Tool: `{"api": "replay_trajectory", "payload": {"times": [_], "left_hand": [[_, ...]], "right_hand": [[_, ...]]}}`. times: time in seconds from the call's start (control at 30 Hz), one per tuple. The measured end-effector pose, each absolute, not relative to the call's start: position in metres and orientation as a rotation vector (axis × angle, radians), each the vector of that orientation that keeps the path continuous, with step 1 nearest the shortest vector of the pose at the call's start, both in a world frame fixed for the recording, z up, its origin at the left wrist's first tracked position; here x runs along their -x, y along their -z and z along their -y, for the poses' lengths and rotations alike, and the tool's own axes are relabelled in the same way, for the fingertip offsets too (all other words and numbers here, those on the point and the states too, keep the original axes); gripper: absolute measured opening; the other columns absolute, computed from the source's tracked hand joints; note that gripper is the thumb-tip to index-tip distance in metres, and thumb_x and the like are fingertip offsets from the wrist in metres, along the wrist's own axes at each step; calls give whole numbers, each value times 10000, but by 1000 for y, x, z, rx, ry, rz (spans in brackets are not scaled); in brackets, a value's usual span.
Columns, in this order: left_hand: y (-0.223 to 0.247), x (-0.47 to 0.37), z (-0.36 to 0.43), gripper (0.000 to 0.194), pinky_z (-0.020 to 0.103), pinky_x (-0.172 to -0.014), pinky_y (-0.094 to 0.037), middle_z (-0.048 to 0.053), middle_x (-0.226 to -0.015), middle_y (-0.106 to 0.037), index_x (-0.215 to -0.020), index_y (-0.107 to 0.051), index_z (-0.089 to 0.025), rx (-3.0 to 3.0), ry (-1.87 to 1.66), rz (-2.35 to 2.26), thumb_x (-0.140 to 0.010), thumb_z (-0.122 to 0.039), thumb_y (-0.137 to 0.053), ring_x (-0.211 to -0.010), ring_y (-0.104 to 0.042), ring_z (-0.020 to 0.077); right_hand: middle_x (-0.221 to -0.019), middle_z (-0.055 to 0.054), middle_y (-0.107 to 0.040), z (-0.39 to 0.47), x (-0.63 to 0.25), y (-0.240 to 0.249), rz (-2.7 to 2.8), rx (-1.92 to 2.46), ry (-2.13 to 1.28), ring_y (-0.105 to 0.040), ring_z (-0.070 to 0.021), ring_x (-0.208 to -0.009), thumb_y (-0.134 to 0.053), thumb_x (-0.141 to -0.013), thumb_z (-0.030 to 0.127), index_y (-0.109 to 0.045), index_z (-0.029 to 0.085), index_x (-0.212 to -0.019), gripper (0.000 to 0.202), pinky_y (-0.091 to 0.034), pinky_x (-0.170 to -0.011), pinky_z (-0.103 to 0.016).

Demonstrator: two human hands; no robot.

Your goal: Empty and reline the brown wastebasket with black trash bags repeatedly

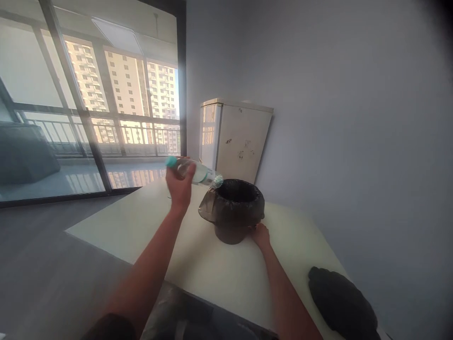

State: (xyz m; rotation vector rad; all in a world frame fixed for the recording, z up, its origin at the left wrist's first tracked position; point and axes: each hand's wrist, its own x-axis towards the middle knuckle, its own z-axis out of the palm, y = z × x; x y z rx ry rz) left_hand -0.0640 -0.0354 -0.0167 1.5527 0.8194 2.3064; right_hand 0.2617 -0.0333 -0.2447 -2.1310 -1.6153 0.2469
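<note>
My left hand is wrapped round a clear plastic bottle with a teal cap. The bottle is tilted, its cap at the upper left and its base beside the rim of a dark trash bin. A black garbage bag lines the bin and folds over its rim, with a loose flap hanging out on the left. My right hand is at the bin's lower right side, its fingers closed against the bin just under the bag's edge and partly hidden. The bin stands upright on a pale table.
The pale table has a dark ridged object near its right edge. Something dark and glossy lies at the near edge. Behind the table stands a white fridge-like cabinet against a grey wall. Glass doors are on the left.
</note>
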Motion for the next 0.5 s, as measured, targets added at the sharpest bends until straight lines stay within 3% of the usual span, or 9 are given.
{"api": "replay_trajectory", "payload": {"times": [0.13, 0.2, 0.27, 0.37, 0.43, 0.5], "left_hand": [[2, 2, 20, 604, 386, -935, -618, 74, -1187, -734, -1332, -515, -288, -1790, -1913, -732, -833, -402, -835, -1066, -748, 215], [7, -13, 15, 464, 417, -986, -588, 78, -1217, -723, -1234, -611, -270, -1983, -1738, -788, -843, -410, -816, -1137, -720, 238], [16, -17, 13, 251, 450, -1059, -538, 81, -1256, -708, -1016, -714, -239, -2136, -1674, -895, -875, -436, -779, -1204, -683, 261], [32, 4, 8, 282, 439, -1069, -518, 75, -1160, -717, -834, -737, -226, -2131, -1783, -1057, -963, -466, -666, -1135, -687, 247], [40, 34, -2, 315, 433, -1020, -539, 88, -1086, -688, -857, -725, -217, -1964, -1998, -1275, -1007, -459, -590, -1080, -675, 247], [45, 72, -19, 260, 467, -1044, -522, 125, -1156, -631, -978, -716, -200, -1729, -2234, -1619, -993, -436, -607, -1159, -625, 283]], "right_hand": [[-942, -81, -789, 35, -261, 242, 1624, 2131, -244, -744, -231, -916, -609, -962, 352, -757, 208, -977, 208, -423, -707, -262], [-963, -85, -791, 35, -260, 241, 1622, 2125, -247, -741, -232, -933, -599, -966, 338, -760, 207, -1000, 211, -417, -715, -266], [-993, -84, -793, 35, -260, 241, 1623, 2104, -260, -736, -227, -959, -589, -969, 320, -762, 208, -1005, 210, -411, -734, -265], [-1024, -50, -796, 33, -261, 244, 1624, 2056, -299, -727, -199, -971, -590, -957, 286, -761, 223, -1001, 187, -402, -764, -254], [-1033, -28, -797, 32, -263, 247, 1621, 2029, -316, -721, -186, -977, -602, -938, 259, -760, 230, -1003, 174, -394, -780, -248], [-1041, -27, -796, 31, -263, 248, 1612, 2019, -316, -718, -189, -991, -606, -932, 250, -762, 227, -1007, 174, -390, -789, -251]]}}
